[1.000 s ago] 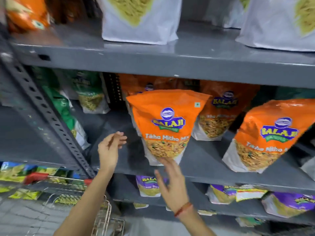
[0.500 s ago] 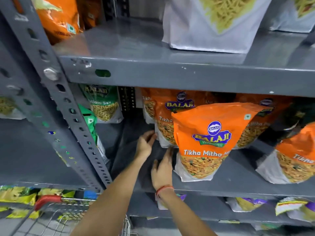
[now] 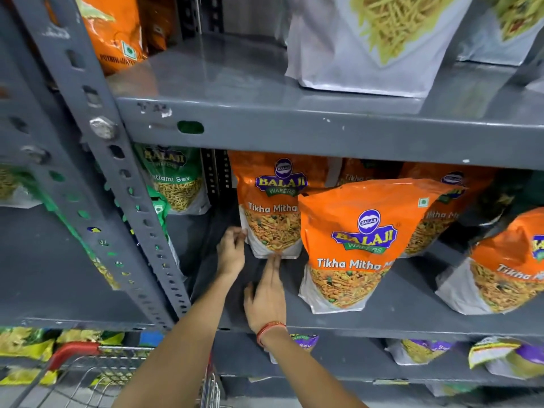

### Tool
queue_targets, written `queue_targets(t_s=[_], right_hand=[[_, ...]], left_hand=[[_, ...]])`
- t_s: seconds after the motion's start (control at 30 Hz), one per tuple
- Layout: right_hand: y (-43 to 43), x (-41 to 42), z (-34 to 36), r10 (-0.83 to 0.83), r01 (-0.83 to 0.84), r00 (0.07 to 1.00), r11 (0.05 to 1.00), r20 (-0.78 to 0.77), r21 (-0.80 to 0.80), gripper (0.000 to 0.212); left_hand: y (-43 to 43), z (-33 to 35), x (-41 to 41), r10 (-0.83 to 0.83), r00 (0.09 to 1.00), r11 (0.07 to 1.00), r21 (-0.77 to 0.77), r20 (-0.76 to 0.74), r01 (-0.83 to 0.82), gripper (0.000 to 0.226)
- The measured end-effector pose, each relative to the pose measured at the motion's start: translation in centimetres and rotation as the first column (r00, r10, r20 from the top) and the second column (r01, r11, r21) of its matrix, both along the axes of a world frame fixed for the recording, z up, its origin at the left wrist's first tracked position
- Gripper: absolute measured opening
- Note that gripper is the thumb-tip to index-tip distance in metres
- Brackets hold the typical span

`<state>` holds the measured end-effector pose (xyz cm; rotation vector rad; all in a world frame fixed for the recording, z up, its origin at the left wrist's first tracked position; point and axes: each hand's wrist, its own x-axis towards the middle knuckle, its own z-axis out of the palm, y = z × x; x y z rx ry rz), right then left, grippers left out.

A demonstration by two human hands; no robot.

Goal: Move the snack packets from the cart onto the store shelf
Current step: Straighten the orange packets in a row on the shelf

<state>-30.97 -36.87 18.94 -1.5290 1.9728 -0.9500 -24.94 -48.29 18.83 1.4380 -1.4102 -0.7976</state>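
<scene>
An orange Balaji "Tikha Mitha" packet (image 3: 270,207) stands upright at the back left of the grey middle shelf (image 3: 397,316). My left hand (image 3: 231,251) pinches this packet's lower left edge with curled fingers. The right hand (image 3: 266,295) lies flat on the shelf, fingers together, fingertips touching the packet's bottom edge. A second orange packet (image 3: 362,245) stands in front and to the right, and a third (image 3: 506,275) leans at the far right. The cart's red handle (image 3: 73,348) and wire basket (image 3: 103,375) sit at bottom left, below my left arm.
A perforated grey upright post (image 3: 97,142) runs diagonally at the left. Green packets (image 3: 170,178) stand behind it. White packets (image 3: 368,39) sit on the upper shelf (image 3: 265,122). Purple packets (image 3: 426,348) lie on the lower shelf. Yellow packets (image 3: 26,343) show at bottom left.
Both hands have reached deeper into the middle shelf, from the air in front to the rear orange packet's base. The view has shifted left and closer.
</scene>
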Motion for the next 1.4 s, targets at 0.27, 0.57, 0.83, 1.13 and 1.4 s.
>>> queue_targets(t_s=[0.27, 0.57, 0.83, 1.13, 1.4], right_hand=[[2.9, -1.7, 0.8, 0.068, -0.052, 0.990, 0.990, 0.126, -0.128, 0.059], [12.3, -11.0, 0.4, -0.249, 0.273, 0.962, 0.837, 0.114, -0.474, 0.040], [9.0, -17.0, 1.3, -0.041, 0.140, 0.892, 0.972, 0.449, -0.189, 0.090], [8.7, -12.9, 0.3, 0.017, 0.110, 0.873, 0.967, 0.487, -0.230, 0.072], [8.5, -9.1, -0.5, 0.083, 0.033, 0.887, 0.970, 0.453, -0.242, 0.062]], left_hand=[[2.1, 0.9, -0.3, 0.040, 0.954, 0.992, 0.128, -0.298, -0.001, 0.034], [12.3, 1.1, -2.2, -0.397, 0.838, 0.908, -0.030, -0.374, 0.417, 0.032], [12.4, 1.3, -5.9, -0.533, 0.767, 0.792, 0.109, -0.356, 0.601, 0.059], [12.7, 1.2, -1.4, -0.447, 0.822, 0.856, 0.097, -0.353, 0.507, 0.052], [12.7, 1.1, 2.6, -0.369, 0.849, 0.907, 0.051, -0.378, 0.418, 0.028]])
